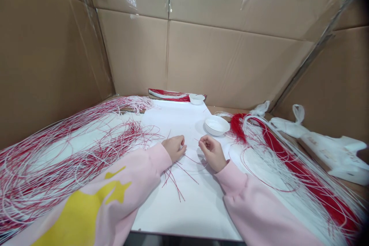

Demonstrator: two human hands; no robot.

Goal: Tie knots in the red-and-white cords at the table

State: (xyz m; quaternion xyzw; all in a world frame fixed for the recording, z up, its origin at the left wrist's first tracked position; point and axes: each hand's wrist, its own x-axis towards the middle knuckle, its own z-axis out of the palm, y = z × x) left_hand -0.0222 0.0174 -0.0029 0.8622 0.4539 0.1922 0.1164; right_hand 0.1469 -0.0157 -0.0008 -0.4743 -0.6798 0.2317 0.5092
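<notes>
My left hand (174, 148) is closed above the middle of the white sheet (187, 215). Several thin red cords (175, 185) stick out from beneath it toward me, their tips resting on the sheet. A little to the right, my right hand (213, 153) curls with thumb and forefinger together in a pinch. A fine red strand (196, 160) runs between the two hands, and a short end shows by the right fingertips. What exactly lies inside each grip is mostly hidden by the fingers.
Long red and white cords (109, 157) spread over the left side. On the right lies a red and white bundle (288, 157), with white plastic bags (331, 150) beyond. Two white bowls stand ahead, one near (217, 126), one far (196, 99). Cardboard walls (219, 54) enclose the table.
</notes>
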